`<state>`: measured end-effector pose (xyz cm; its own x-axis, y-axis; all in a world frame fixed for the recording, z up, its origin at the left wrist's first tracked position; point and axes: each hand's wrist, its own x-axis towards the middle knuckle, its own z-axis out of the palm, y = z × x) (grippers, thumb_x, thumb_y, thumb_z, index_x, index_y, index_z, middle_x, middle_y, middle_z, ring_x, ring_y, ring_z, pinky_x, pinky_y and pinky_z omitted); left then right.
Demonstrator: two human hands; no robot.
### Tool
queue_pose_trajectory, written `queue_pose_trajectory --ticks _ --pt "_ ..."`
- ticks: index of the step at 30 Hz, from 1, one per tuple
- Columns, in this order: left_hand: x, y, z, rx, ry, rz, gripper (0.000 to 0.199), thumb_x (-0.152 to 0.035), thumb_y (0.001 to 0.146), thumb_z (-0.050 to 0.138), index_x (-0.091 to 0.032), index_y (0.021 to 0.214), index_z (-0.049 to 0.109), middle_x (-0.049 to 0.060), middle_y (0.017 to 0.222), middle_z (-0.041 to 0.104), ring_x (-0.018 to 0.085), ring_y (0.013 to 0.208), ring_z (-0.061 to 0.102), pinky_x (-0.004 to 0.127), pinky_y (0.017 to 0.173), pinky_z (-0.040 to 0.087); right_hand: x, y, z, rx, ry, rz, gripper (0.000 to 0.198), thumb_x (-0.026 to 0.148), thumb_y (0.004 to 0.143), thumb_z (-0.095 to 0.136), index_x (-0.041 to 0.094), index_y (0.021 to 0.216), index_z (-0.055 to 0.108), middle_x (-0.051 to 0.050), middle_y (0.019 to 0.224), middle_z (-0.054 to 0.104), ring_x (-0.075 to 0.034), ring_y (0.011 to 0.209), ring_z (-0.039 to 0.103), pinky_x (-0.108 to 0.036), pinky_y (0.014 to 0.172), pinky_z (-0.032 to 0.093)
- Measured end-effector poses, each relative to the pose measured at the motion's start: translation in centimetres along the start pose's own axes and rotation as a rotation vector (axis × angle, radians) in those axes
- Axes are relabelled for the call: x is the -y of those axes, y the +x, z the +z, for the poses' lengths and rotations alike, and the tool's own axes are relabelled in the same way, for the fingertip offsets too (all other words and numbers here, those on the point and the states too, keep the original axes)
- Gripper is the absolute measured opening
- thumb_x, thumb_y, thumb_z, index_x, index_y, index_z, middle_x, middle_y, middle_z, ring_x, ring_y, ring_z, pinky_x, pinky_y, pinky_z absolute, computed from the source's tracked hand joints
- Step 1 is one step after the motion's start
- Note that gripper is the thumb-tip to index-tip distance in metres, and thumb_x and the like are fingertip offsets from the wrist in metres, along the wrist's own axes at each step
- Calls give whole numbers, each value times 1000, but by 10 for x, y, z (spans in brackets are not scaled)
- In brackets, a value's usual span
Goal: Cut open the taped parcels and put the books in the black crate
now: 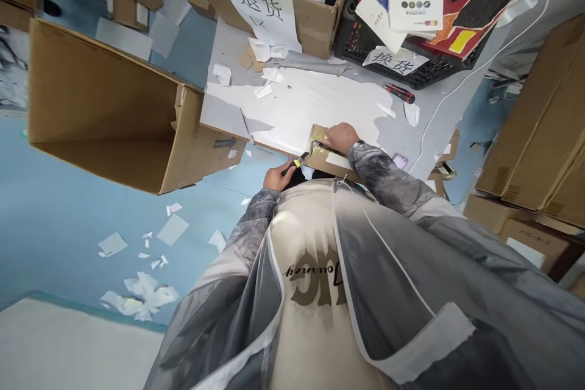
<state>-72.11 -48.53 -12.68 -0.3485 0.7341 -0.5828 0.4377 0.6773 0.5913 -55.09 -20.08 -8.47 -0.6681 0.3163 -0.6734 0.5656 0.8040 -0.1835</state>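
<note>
My left hand (275, 178) is closed around a utility knife (295, 164) with a dark body and a yellow part. The knife's tip is at the left end of a small brown cardboard box (329, 158), by the front edge of the table. My right hand (342, 136) rests on top of that box, fingers curled and gripping at its upper side; what exactly lies under the fingertips is hard to make out. A white label (339, 160) shows on the box's near side.
A large open carton (183, 152) stands left of the white table (320, 91). At the back are a labelled cardboard box (315, 24) and a black crate (439, 76) of books. A red-and-black tool (399, 92), a white cable (434, 116) and paper scraps lie around.
</note>
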Motion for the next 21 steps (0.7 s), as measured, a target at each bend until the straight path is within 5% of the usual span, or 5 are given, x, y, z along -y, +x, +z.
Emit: queue_pose_trajectory --ticks 3,11,15,17,21 --pt "-3 -6 5 -4 127 1 55 -62 119 70 -34 162 88 10 141 92 39 137 86 44 112 68 -8 3 -12 16 -20 -59 75 61 131 43 1 136 89 -35 133 86 -46 126 80 -47 105 51" --pt "-4 -23 9 108 334 -93 50 -55 119 74 -37 163 87 13 142 92 41 127 89 44 106 65 -53 18 -22 -36 160 46 97 72 132 21 13 115 97 -20 113 90 -35 109 79 -42 97 49" --pt "-7 -17 2 62 266 -72 47 -55 120 72 -39 161 88 8 143 92 39 133 87 44 112 66 -55 15 -2 -329 214 -6 64 54 132 42 13 159 83 -23 158 81 -40 146 71 -53 123 54" --pt "-7 -11 -6 63 242 -44 45 -55 118 74 -39 157 91 7 143 92 38 134 87 44 114 66 -53 4 12 -481 236 -59 56 43 132 45 18 175 71 -20 182 65 -41 172 54 -66 142 43" --pt "-5 0 -26 1 166 -18 44 -54 116 77 -34 151 94 7 135 94 37 130 89 43 111 70 -55 -34 45 -441 324 -228 46 49 132 47 27 160 77 -14 184 64 -38 184 42 -82 150 27"
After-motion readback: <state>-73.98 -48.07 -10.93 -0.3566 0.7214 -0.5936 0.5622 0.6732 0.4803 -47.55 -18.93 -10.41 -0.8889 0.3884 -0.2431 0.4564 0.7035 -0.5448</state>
